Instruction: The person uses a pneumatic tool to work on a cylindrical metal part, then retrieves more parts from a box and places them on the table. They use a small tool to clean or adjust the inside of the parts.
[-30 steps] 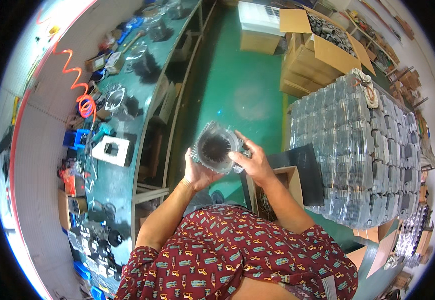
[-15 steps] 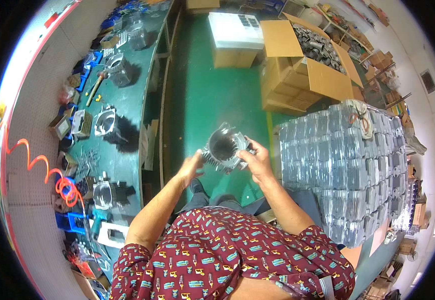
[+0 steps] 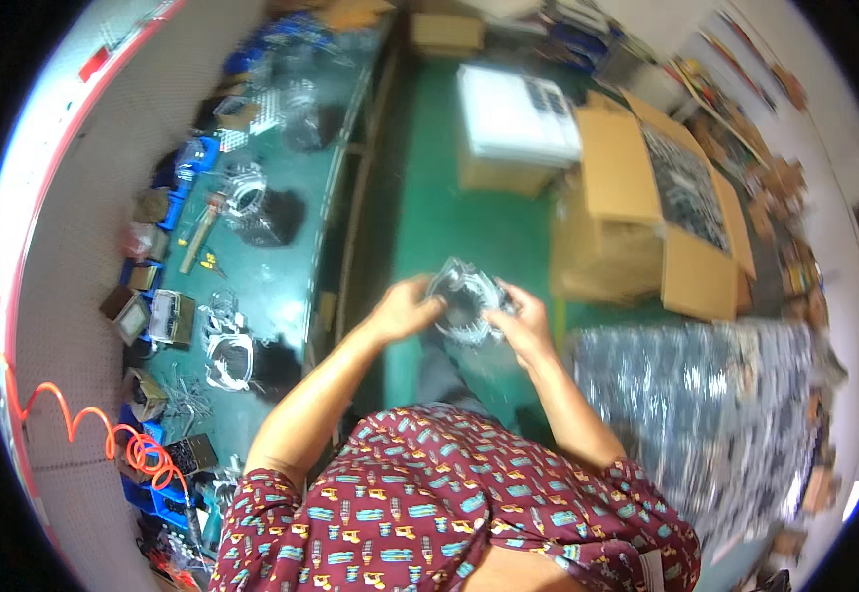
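In front of my waist I hold a grey metal motor housing, finned on the outside with a round bore. My left hand grips its left side, thumb on the rim. On its opposite side my right hand is closed round the edge. Motion blurs the housing's details. Similar housings stand on the green workbench to my left: one near housing, another housing beyond it, and a farther housing.
A hammer and small boxes lie on the workbench. An orange coiled hose hangs at left. Ahead stand a white-topped carton and an open cardboard box of metal parts. Film-wrapped stacked parts stand at right.
My left hand has moved in from a looser touch to grip the housing. The view has shifted, so the bench and boxes sit lower in the picture.
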`<act>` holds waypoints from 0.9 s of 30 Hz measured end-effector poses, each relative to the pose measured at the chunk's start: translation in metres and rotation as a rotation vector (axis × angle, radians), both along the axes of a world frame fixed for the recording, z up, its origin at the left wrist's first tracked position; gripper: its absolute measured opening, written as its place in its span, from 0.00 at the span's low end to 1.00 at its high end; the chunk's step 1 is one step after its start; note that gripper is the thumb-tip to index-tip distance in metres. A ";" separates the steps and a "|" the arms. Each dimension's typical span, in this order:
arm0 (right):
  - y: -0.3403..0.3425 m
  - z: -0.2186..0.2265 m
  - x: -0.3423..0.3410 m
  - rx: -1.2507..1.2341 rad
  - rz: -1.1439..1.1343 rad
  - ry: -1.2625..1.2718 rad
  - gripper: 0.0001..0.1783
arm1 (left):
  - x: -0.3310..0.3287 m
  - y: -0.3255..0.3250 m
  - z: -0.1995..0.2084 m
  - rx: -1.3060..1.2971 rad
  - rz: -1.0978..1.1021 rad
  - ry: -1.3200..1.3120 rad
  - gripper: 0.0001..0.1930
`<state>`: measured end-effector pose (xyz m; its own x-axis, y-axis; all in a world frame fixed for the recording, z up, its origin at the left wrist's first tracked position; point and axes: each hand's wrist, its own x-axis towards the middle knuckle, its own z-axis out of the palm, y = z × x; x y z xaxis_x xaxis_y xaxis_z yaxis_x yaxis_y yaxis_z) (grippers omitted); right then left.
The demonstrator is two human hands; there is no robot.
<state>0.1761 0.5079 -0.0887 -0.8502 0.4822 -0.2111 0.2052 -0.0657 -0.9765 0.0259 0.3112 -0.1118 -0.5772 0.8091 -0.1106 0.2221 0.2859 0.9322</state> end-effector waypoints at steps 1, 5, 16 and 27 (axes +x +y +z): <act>0.008 -0.004 -0.023 -0.034 0.024 -0.003 0.35 | -0.018 0.008 0.001 -0.082 0.019 0.024 0.29; 0.045 -0.037 -0.118 0.112 0.157 -0.036 0.37 | -0.082 0.025 -0.027 -0.149 0.200 -0.015 0.26; 0.088 -0.032 -0.404 0.100 0.604 -0.086 0.36 | -0.276 0.026 -0.040 -0.130 0.534 -0.323 0.23; 0.136 -0.003 -0.652 0.129 0.598 -0.105 0.35 | -0.446 0.029 -0.059 0.054 0.634 -0.288 0.30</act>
